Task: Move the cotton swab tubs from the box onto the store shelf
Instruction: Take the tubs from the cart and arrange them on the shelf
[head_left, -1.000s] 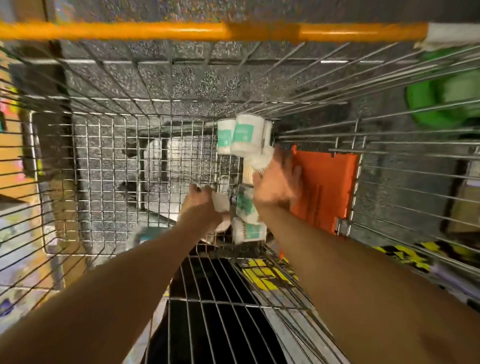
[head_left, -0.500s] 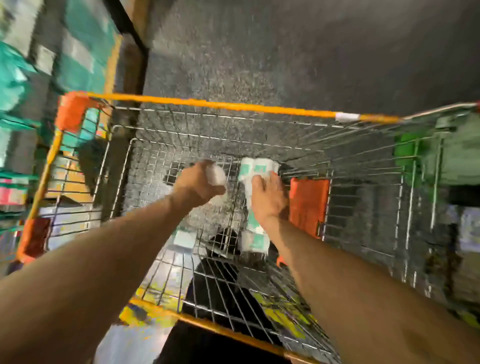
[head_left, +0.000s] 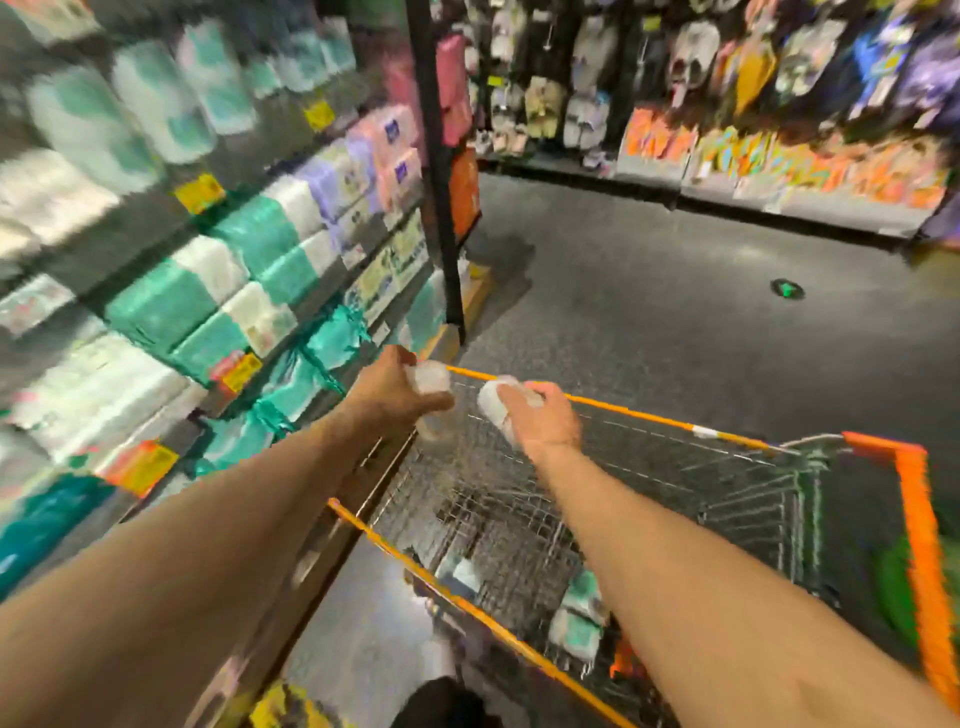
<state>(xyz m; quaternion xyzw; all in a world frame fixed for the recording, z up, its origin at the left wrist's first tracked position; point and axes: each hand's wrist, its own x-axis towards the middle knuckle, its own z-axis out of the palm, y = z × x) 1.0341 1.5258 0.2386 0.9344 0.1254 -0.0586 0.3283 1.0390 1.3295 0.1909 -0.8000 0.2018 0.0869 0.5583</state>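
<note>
- The left hand (head_left: 395, 395) was curled round a white tub (head_left: 428, 379), held above the far left corner of the cart (head_left: 623, 413), just beside the shelf (head_left: 208, 312).
- The right hand (head_left: 540, 421) gripped a second tub (head_left: 493, 405) over the cart's far rim, with its fingers wrapped across the top.
- More tubs (head_left: 576, 618) lay low in the cart, near right.
- The cart's left rim ran close along the shelf base.
- Open floor (head_left: 675, 312) lay far and right of the cart.
- Blur smeared the shelf packs (head_left: 156, 306) and made the tub labels unreadable.
- The right forearm hid part of the cart's tubs.
</note>
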